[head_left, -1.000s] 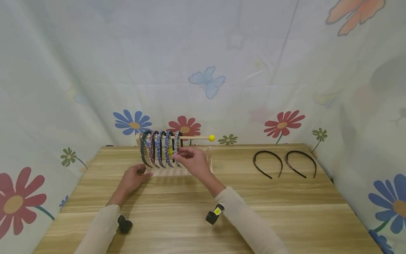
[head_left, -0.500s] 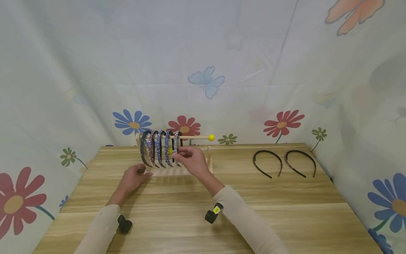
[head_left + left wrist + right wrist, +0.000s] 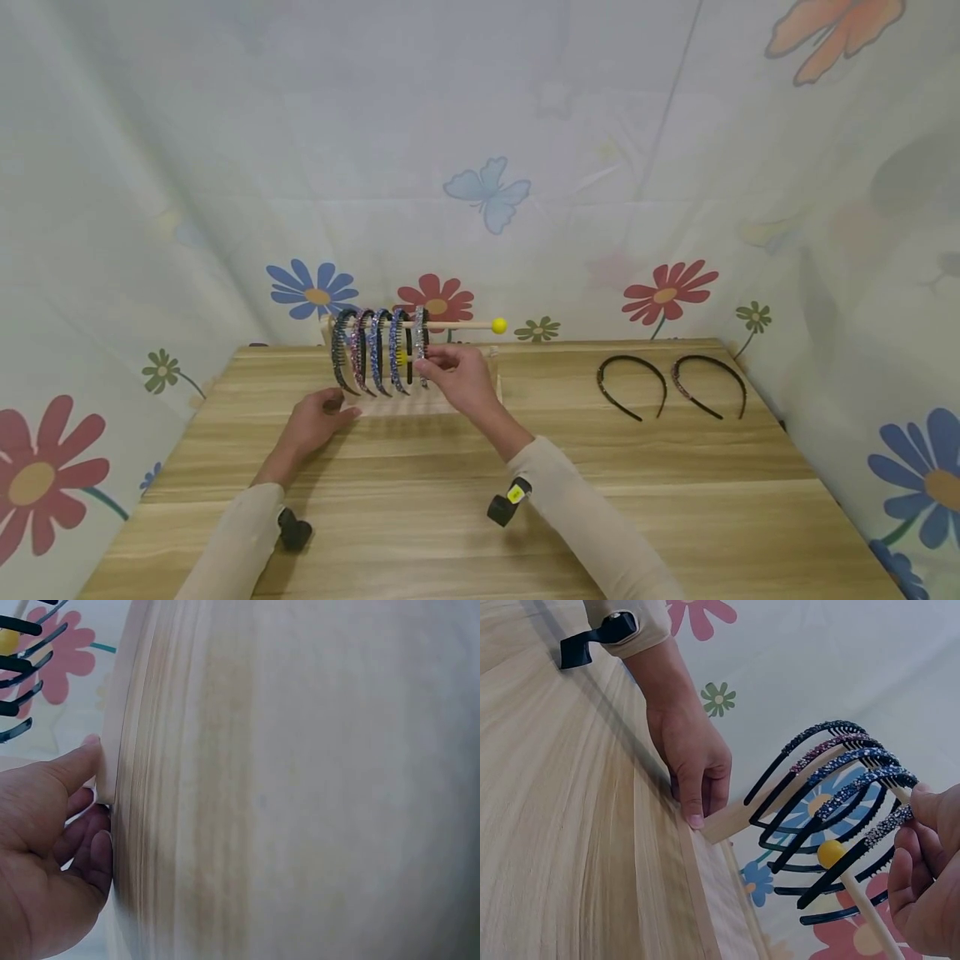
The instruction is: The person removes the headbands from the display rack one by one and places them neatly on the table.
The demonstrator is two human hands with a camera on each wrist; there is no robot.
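Several glittery headbands hang from the upper rod of a wooden headband stand (image 3: 405, 406); dark, pink and blue ones (image 3: 381, 350) sit toward the left. My right hand (image 3: 461, 385) pinches the silver headband (image 3: 421, 333), the rightmost one, between thumb and fingers. In the right wrist view that silver headband (image 3: 885, 829) is still looped around the stand, slightly apart from the blue one beside it. At the base's left end, my left hand (image 3: 317, 422) holds the stand, thumb on top. The left wrist view shows the thumb and curled fingers at the base's edge (image 3: 109, 769).
Two dark headbands (image 3: 633, 358) lie side by side on the right of the wooden table (image 3: 600, 517). A yellow ball (image 3: 499, 326) caps the upper rod's right end. A flower-print cloth (image 3: 555, 250) rises behind the table.
My right hand has shifted slightly right with the silver headband, widening the gap to its blue neighbour. My left hand stays on the base.
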